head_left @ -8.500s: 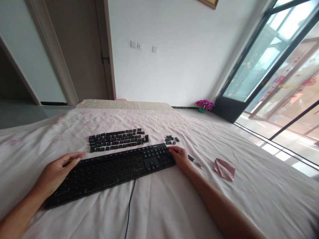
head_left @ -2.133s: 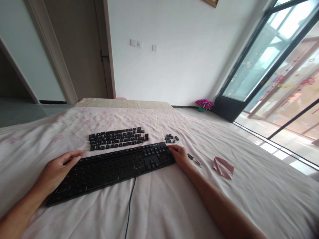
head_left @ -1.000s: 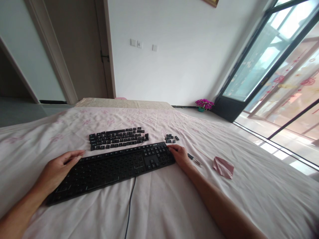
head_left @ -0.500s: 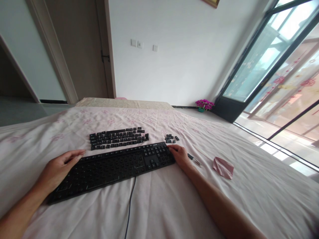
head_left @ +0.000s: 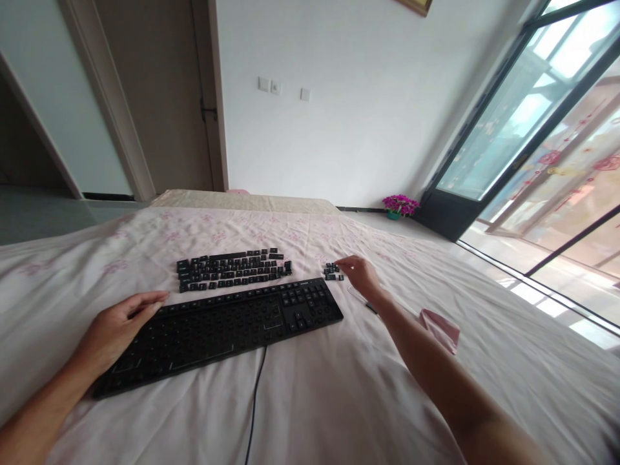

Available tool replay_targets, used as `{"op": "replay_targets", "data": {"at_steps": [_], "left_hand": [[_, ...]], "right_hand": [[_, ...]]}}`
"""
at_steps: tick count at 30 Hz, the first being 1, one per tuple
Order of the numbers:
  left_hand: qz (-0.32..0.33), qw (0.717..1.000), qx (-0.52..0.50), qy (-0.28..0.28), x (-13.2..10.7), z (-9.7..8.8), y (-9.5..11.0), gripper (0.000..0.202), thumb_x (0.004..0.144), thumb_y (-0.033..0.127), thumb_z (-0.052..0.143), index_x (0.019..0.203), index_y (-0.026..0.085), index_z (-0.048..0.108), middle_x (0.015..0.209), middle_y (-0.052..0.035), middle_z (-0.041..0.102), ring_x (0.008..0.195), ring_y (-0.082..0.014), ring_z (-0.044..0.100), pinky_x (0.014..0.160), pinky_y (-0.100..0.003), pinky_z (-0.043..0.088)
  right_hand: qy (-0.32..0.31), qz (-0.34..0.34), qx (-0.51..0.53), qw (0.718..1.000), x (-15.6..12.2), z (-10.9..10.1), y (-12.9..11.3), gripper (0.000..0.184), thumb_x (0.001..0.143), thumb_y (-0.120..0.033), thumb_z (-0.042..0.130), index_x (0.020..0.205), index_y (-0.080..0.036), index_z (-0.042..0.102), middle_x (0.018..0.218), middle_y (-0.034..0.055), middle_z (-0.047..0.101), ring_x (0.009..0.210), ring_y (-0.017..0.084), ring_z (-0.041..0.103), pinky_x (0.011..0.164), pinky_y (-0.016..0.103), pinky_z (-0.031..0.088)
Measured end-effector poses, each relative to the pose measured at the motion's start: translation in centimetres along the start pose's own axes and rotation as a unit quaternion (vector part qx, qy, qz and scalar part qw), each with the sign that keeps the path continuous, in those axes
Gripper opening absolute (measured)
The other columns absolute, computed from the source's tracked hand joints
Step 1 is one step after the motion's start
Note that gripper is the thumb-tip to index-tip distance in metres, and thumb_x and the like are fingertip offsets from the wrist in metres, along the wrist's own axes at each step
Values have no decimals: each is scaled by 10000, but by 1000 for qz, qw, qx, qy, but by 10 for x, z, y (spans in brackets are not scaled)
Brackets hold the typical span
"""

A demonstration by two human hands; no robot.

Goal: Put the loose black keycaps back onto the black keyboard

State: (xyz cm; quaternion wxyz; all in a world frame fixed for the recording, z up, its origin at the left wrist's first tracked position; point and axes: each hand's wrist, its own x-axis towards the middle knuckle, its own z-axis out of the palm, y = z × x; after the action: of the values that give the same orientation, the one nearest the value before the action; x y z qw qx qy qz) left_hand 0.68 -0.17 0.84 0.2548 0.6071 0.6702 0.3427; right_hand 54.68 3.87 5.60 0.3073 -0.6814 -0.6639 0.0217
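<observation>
A black keyboard (head_left: pixel 227 339) lies aslant on the cloth, its main key area stripped of most caps while the top row and number pad still carry theirs. My left hand (head_left: pixel 113 326) rests at its left end, thumb and fingers closed on the far edge. Beyond the keyboard's right corner, my right hand (head_left: pixel 358 274) pinches at the edge of a small group of loose black keycaps (head_left: pixel 331 268); the fingertips partly hide the cap there. A wire-ended keycap puller (head_left: pixel 371 308) lies under my right wrist, partly covered.
Several rows of loose keycaps (head_left: pixel 232 271) lie behind the keyboard. Its cable (head_left: pixel 254 407) runs toward me over the wrinkled pink cloth (head_left: pixel 310 400). A folded pink cloth piece (head_left: pixel 440 330) is beside my right forearm. Potted purple flowers (head_left: pixel 400 205) stand by the glass door.
My right hand has left the keyboard's right corner and moved away from me to the small keycap group. My left hand stays at the keyboard's left end.
</observation>
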Motion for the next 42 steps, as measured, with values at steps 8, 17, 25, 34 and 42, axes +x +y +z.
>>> {"op": "replay_targets", "data": {"at_steps": [8,17,25,34,42], "left_hand": [[-12,1000,4,6,0,1,0,490,773,564,554,1131,248,663,1181,-21,698,1093,-234,635,916,-264,482],[-9,1000,-1,0,-1,1,3,513,776,569,547,1140,226,660,1201,-45,688,1095,-245,634,917,-291,489],[2,1000,-2,8,-1,0,3,510,773,567,558,1122,215,676,1175,-48,701,1083,-241,640,880,-269,506],[-7,1000,0,-1,-3,0,7,503,783,551,551,1137,212,664,1198,-59,688,1111,-245,624,998,-313,439],[4,1000,-6,-4,-1,0,3,520,793,550,543,1158,194,648,1198,-71,685,1109,-239,620,999,-310,430]], "right_hand": [[-88,-65,-150,983,59,16,6,117,762,-280,692,832,-302,784,1031,17,722,1024,230,560,883,311,377],[-137,-92,-205,965,75,30,6,85,697,-263,766,762,-314,786,926,39,738,1039,248,517,910,356,307],[-154,-103,-226,956,77,31,0,96,695,-235,758,767,-288,791,827,74,743,1016,262,534,885,356,307],[-148,-114,-217,958,76,29,-5,92,694,-219,748,754,-276,789,797,73,742,1018,263,554,899,359,340],[-82,-162,-3,983,12,7,-32,120,786,-350,703,867,-309,781,894,10,722,925,209,591,838,309,424]]}}
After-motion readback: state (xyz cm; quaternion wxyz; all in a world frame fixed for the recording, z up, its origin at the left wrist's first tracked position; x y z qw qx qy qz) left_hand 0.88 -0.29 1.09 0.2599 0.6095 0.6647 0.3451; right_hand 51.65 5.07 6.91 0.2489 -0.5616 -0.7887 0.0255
